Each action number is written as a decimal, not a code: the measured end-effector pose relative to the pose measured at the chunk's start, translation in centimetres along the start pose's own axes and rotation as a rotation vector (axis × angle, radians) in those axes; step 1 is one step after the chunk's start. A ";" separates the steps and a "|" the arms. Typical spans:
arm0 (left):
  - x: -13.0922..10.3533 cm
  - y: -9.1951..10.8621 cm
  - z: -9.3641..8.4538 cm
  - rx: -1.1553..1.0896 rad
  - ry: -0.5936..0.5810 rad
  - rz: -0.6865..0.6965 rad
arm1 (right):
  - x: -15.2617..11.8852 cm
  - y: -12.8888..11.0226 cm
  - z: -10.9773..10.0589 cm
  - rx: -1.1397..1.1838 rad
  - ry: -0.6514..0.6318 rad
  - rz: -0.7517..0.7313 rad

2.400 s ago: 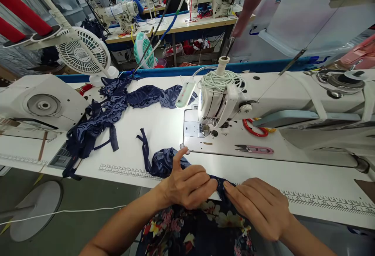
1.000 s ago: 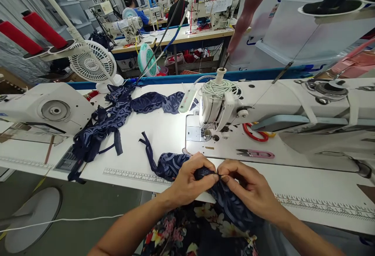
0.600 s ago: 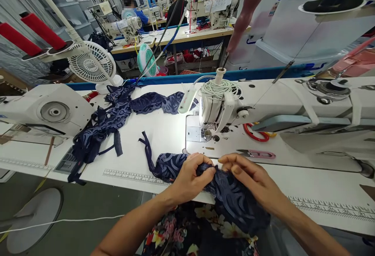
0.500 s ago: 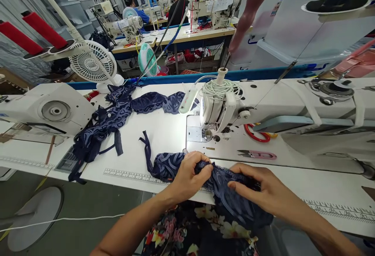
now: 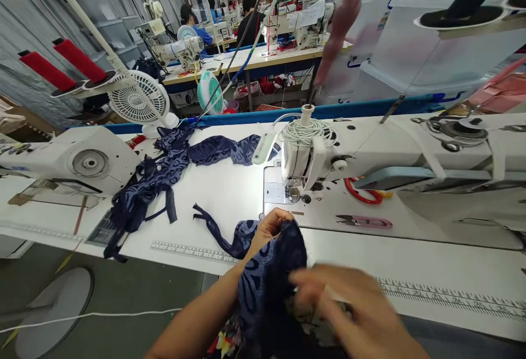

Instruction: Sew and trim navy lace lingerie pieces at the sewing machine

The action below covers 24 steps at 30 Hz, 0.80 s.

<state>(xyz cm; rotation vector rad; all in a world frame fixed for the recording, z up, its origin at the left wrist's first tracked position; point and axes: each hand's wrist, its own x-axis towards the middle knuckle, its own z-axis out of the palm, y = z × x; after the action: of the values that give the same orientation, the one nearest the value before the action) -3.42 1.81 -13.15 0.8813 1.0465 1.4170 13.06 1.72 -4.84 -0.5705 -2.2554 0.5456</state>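
Note:
My left hand [image 5: 269, 230] is closed around a navy lace garment piece [image 5: 257, 282] at the front of the sewing table. The cloth drapes over that wrist and hangs toward my lap, while a narrow strap end [image 5: 209, 227] trails left on the tabletop. My right hand [image 5: 349, 304] is at the right side of the hanging cloth, smeared by motion; whether its fingers hold the cloth cannot be made out. Just beyond my left hand is the sewing machine's needle area [image 5: 292, 192]. More navy lace pieces [image 5: 154, 178] lie in a heap to the left.
Pink thread snips [image 5: 365, 221] and red-handled scissors [image 5: 364, 192] lie by the machine arm [image 5: 382, 145]. A second sewing machine [image 5: 86, 159] stands left, near a white fan [image 5: 139, 98] and red thread cones [image 5: 47, 71]. A printed ruler [image 5: 435, 293] runs along the front edge.
The garment piece has been folded up over my left wrist, showing its dark side. My right hand has moved down and closer, off the tabletop. The view has shifted slightly.

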 end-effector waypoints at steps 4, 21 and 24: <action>-0.8 0.9 -0.3 0.009 -0.015 0.003 | -0.3 2.5 1.1 0.123 0.086 0.437; -2.7 3.2 -0.8 0.938 -0.039 0.680 | -1.6 4.0 1.9 -0.218 0.128 -0.068; -2.9 2.5 -1.2 1.113 -0.013 0.903 | -2.2 4.3 2.0 -0.340 0.161 -0.235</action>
<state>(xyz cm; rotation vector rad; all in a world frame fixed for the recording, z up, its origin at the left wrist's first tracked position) -5.05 -1.23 -11.02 2.3841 1.5323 1.4403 14.04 3.61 -9.65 -0.4847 -2.2324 -0.0029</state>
